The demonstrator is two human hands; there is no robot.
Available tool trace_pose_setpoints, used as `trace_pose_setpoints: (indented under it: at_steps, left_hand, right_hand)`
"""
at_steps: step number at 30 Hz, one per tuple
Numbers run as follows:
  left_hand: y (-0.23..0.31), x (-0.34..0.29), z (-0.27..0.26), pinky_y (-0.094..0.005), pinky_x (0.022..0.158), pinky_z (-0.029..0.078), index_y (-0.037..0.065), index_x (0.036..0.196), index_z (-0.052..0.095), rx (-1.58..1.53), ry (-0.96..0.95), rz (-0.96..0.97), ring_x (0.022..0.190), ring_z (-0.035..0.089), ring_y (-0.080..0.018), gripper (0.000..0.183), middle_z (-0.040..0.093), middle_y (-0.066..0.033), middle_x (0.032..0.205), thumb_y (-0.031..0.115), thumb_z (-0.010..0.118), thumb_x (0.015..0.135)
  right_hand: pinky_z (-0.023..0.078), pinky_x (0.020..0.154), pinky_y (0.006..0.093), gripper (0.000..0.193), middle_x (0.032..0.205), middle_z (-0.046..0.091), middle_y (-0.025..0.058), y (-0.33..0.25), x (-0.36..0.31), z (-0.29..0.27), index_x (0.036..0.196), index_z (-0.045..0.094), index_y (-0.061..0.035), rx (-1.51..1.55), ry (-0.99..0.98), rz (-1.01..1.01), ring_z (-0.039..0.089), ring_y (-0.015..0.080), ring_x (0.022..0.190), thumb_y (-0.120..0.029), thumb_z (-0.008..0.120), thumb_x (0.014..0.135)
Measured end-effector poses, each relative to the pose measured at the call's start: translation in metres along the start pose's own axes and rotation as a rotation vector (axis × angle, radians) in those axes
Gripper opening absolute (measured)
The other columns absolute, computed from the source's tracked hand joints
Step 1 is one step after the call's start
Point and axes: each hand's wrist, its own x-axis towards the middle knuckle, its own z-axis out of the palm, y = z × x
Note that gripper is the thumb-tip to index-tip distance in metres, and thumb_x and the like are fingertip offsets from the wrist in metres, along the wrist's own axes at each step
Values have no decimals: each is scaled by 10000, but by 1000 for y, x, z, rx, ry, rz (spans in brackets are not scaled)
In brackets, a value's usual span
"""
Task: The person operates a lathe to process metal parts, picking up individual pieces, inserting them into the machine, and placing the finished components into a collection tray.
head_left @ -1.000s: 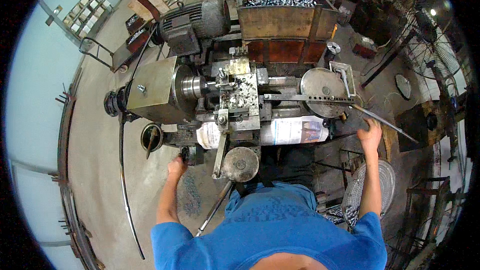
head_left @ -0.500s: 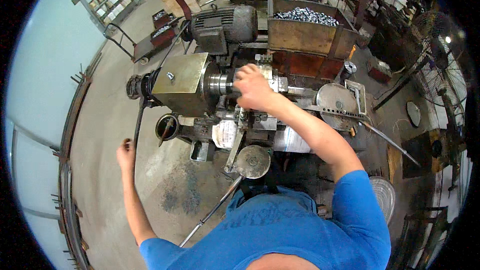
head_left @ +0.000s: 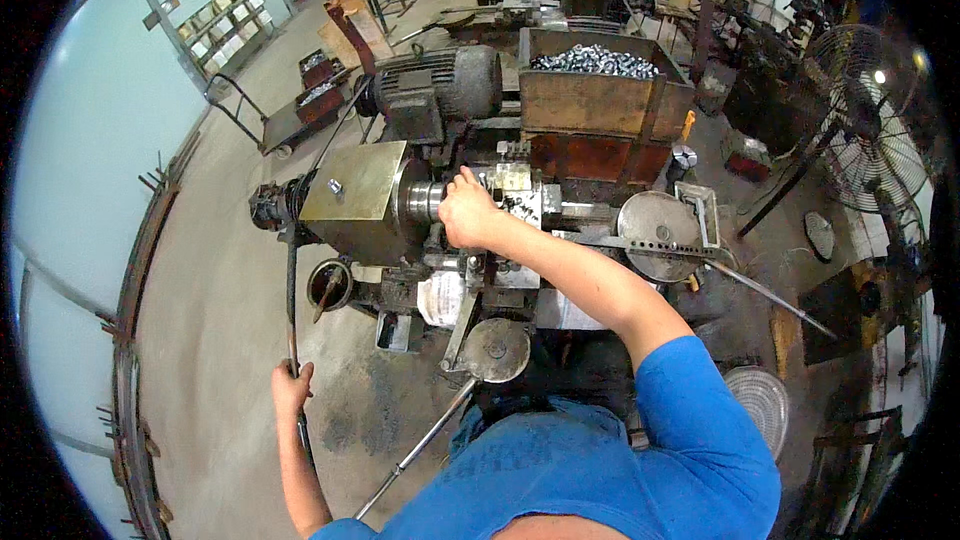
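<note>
My left hand (head_left: 291, 390) is wrapped round a long dark lever rod (head_left: 291, 315) that hangs down from the left end of the lathe. My right hand (head_left: 468, 212) is closed at the bright spindle nose (head_left: 424, 204), its fingers curled over the gap between the spindle and the tool slide (head_left: 527, 206). Whatever sits inside those fingers is hidden by the hand. A brass-coloured cover plate (head_left: 354, 183) tops the headstock left of this hand. Below it, a round metal disc (head_left: 497, 349) sits above a long steel handle (head_left: 418, 448).
Behind the lathe stand a big motor (head_left: 440, 80) and a metal bin (head_left: 590, 100) full of small shiny parts. A second round disc (head_left: 660, 225) with a perforated bar is at the right. Farther right is a caged fan (head_left: 872, 145). A trolley (head_left: 285, 125) carries red boxes.
My left hand has moved from beside the lever rod onto it and closed. The right hand has come lower and left, nearer the spindle nose. The view has shifted slightly.
</note>
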Motion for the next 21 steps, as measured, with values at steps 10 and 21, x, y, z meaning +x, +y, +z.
trace_pose_setpoints:
  at_steps: [10, 21]
  left_hand:
    - [-4, 42, 15, -322, 448, 483, -79, 841, 534, -288, -148, 63, 466, 585, -200, 227, 564, -120, 561, 115, 614, 752]
    - [45, -11, 11, -343, 675, 441, -72, 1036, 530, -425, -263, -173, 643, 537, -195, 413, 605, -123, 707, 242, 650, 796]
  right_hand:
    - [314, 953, 412, 427, 1144, 452, 235, 130, -22, -67, 915, 634, -41, -106, 757, 517, 387, 357, 1091, -265, 664, 553]
    - [423, 848, 422, 357, 1205, 447, 236, 33, -245, 65, 771, 571, 46, 815, 507, 477, 453, 366, 1053, -194, 609, 509]
